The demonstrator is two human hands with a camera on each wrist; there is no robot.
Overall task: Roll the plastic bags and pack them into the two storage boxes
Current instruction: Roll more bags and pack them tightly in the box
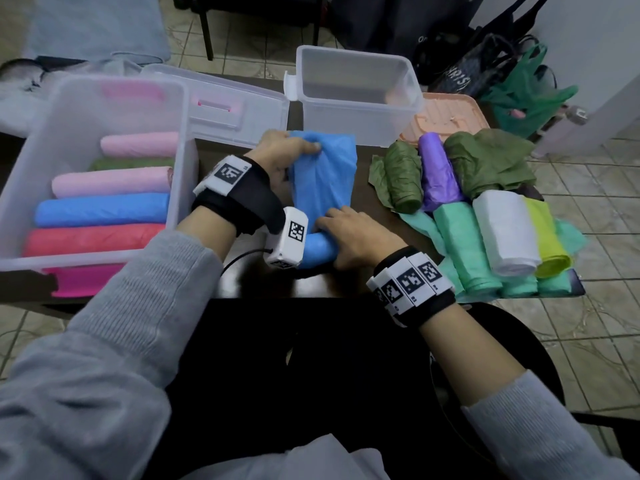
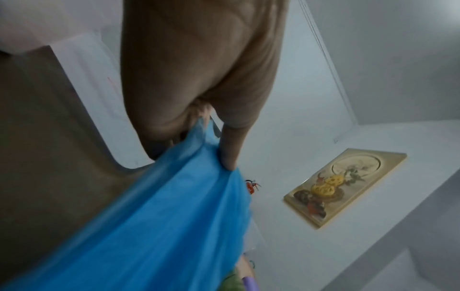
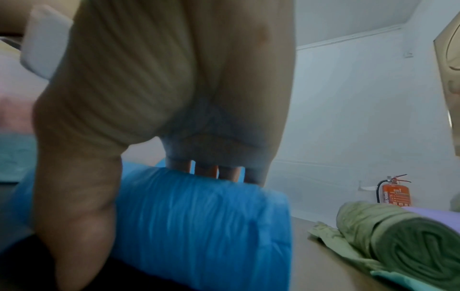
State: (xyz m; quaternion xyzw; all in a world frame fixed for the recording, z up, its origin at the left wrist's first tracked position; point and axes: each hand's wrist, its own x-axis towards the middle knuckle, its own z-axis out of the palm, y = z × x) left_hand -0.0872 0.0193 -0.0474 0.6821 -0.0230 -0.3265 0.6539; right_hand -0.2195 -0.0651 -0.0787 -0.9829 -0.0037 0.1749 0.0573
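left grip (image 1: 278,152) pinching far end of blue bag (image 1: 325,171) | right grip (image 1: 356,237) curled round our roll, near end | bag points away from us

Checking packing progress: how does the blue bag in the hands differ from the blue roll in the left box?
The blue bag is partly rolled, its loose end pinched by the left hand, its rolled end in the right hand; the blue roll is fully rolled. The blue bag lies on the table, the blue roll in the storage box between a pink roll and a red roll. Both are blue.
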